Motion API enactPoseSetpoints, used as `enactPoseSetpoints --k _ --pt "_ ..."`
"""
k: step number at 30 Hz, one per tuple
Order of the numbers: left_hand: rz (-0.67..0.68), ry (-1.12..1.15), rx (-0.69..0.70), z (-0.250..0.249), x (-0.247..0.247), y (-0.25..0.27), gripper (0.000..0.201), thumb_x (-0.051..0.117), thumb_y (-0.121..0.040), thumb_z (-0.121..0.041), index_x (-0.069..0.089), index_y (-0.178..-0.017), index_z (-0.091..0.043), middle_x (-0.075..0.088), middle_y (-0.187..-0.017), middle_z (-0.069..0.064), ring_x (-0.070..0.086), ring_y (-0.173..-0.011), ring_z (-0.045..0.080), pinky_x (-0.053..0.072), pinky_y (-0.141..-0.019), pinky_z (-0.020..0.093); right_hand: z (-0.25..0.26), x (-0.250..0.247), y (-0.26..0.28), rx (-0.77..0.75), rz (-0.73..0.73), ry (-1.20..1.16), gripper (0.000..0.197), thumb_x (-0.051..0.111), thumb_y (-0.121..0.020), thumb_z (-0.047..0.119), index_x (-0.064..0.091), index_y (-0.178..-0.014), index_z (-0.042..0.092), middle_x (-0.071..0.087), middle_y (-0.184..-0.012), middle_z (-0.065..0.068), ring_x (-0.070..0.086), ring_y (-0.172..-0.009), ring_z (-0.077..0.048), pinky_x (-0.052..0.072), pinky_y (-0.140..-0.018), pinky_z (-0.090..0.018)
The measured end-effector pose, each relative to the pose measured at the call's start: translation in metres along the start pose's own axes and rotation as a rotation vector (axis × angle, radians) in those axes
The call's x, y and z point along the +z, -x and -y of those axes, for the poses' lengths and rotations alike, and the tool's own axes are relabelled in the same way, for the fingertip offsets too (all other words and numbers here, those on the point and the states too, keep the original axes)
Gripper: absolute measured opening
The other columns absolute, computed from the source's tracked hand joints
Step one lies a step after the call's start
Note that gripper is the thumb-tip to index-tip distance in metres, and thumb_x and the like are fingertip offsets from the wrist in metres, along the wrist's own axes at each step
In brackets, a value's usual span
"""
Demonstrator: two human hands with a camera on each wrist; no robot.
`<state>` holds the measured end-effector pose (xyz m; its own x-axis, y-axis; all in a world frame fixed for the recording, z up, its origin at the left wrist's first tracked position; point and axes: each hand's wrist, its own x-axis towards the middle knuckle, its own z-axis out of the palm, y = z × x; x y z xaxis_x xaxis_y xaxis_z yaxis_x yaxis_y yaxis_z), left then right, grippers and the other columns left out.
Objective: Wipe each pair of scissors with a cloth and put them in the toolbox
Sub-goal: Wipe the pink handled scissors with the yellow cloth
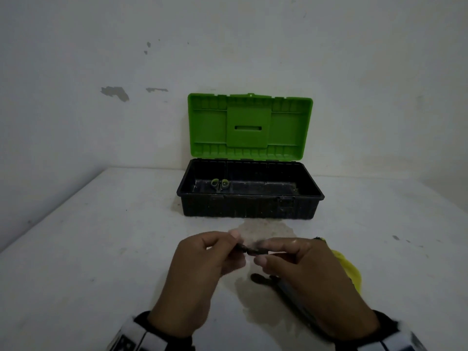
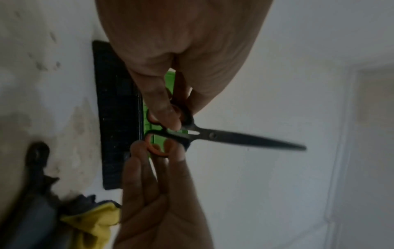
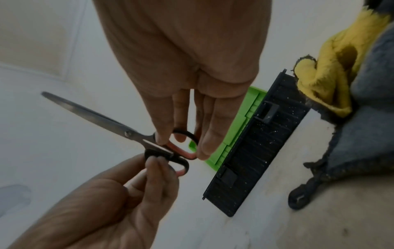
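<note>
A white wall with chipped paint stands behind a pale bench (image 1: 126, 249). On the bench sits the toolbox (image 1: 250, 206), black with its green lid standing open. One small pair of green-handled scissors (image 1: 219, 184) already lies inside, at the left end — so that pair looks done.

Both hands are up over the bench, in front of the box, and share a pair of black and orange scissors (image 2: 213, 136). The left hand (image 1: 200, 274) pinches one handle loop, and the right hand (image 1: 311, 274) has its fingers (image 3: 170, 121) curled through the other loop. The blades are nearly closed and point away from the hands.

The yellow and grey cloth (image 3: 332, 80) lies on the bench by the right hand, and no hand holds it. Another dark pair of scissors (image 1: 268, 278) lies on the bench under the right hand — it probably waits its turn. I cannot tell if the held pair is wiped yet. After that, it goes in the box.
</note>
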<state>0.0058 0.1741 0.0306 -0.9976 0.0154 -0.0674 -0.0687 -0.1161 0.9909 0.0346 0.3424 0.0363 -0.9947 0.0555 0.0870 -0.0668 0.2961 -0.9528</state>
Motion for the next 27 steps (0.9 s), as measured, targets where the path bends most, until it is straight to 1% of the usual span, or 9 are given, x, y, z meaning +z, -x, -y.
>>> enactPoseSetpoints --k 2,4,6,10,14,19,23,25,27 --pt "0.021 0.089 -0.004 0.000 0.000 -0.006 0.011 0.068 -0.087 -0.012 0.078 -0.085 -0.007 0.076 -0.085 0.009 0.074 -0.080 0.021 0.060 -0.073 0.028 0.001 0.000 -0.001 0.014 0.011 -0.038 0.020 0.077 -0.082 0.016 0.079 -0.095 0.030 0.078 -0.093 0.011 0.074 -0.083 -0.008 0.054 -0.070 -0.015" --pt "0.014 0.075 0.033 0.002 -0.001 -0.013 0.008 0.069 -0.085 -0.006 0.077 -0.087 -0.007 0.076 -0.088 0.008 0.074 -0.083 0.021 0.060 -0.074 0.028 0.000 0.001 -0.003 0.076 0.013 -0.246 0.026 0.073 -0.086 0.014 0.075 -0.109 0.026 0.075 -0.107 0.005 0.074 -0.093 -0.017 0.059 -0.079 -0.031" --pt "-0.028 0.067 0.099 0.002 -0.001 -0.019 0.008 0.071 -0.083 -0.002 0.077 -0.087 -0.007 0.077 -0.086 0.007 0.074 -0.082 0.021 0.059 -0.073 0.028 0.000 0.001 -0.005 0.189 -0.027 -0.392 0.027 0.070 -0.087 0.013 0.069 -0.113 0.020 0.075 -0.106 -0.001 0.075 -0.090 -0.022 0.061 -0.074 -0.038" --pt "-0.104 -0.064 0.272 0.001 -0.001 -0.034 0.011 0.074 -0.080 -0.005 0.076 -0.087 -0.012 0.076 -0.086 0.003 0.074 -0.079 0.016 0.060 -0.074 0.029 0.001 -0.001 -0.007 0.319 0.120 -0.354 0.018 0.067 -0.089 0.020 0.076 -0.092 0.005 0.076 -0.086 -0.014 0.070 -0.070 -0.026 0.053 -0.060 -0.034" --pt "-0.134 -0.127 0.387 -0.002 0.001 -0.054 0.011 0.076 -0.080 -0.006 0.076 -0.085 -0.016 0.074 -0.085 0.002 0.073 -0.076 0.014 0.060 -0.072 0.028 0.000 0.003 -0.014 0.273 0.269 -0.254 0.018 0.064 -0.093 0.018 0.076 -0.088 0.006 0.074 -0.079 -0.016 0.066 -0.066 -0.022 0.051 -0.056 -0.031" --pt "-0.065 -0.147 0.405 -0.013 0.008 -0.074 0.016 0.077 -0.080 -0.008 0.070 -0.094 -0.014 0.074 -0.084 0.003 0.073 -0.075 0.013 0.061 -0.071 0.029 0.003 0.000 -0.035 0.237 0.293 -0.168 0.015 0.068 -0.091 0.018 0.075 -0.082 0.008 0.071 -0.069 -0.016 0.063 -0.062 -0.023 0.049 -0.057 -0.029" --pt "-0.063 -0.260 0.414 -0.017 -0.007 -0.112 0.045 0.077 -0.077 -0.045 0.056 -0.113 -0.027 0.064 -0.100 0.002 0.070 -0.084 0.017 0.059 -0.077 0.035 0.012 -0.015 -0.060 0.225 0.255 -0.135 0.018 0.067 -0.091 0.018 0.073 -0.075 0.011 0.066 -0.061 -0.013 0.054 -0.055 -0.024 0.042 -0.050 -0.027" --pt "-0.126 -0.508 0.412 -0.020 -0.023 -0.140 0.053 0.066 -0.079 -0.058 0.051 -0.120 -0.027 0.062 -0.105 -0.002 0.064 -0.094 0.012 0.052 -0.080 0.028 0.018 -0.027 -0.082 0.184 0.200 -0.075 0.022 0.064 -0.092 0.013 0.072 -0.072 0.009 0.065 -0.058 -0.010 0.056 -0.051 -0.016 0.042 -0.046 -0.023" --pt "-0.157 -0.782 0.389 -0.019 -0.042 -0.172 0.066 0.062 -0.078 -0.066 0.051 -0.125 -0.021 0.059 -0.113 -0.003 0.058 -0.105 0.013 0.050 -0.087 0.031 0.023 -0.038 -0.111 0.178 0.160 -0.019 0.020 0.064 -0.093 0.011 0.069 -0.075 0.003 0.065 -0.057 -0.009 0.056 -0.048 -0.013 0.042 -0.044 -0.023"
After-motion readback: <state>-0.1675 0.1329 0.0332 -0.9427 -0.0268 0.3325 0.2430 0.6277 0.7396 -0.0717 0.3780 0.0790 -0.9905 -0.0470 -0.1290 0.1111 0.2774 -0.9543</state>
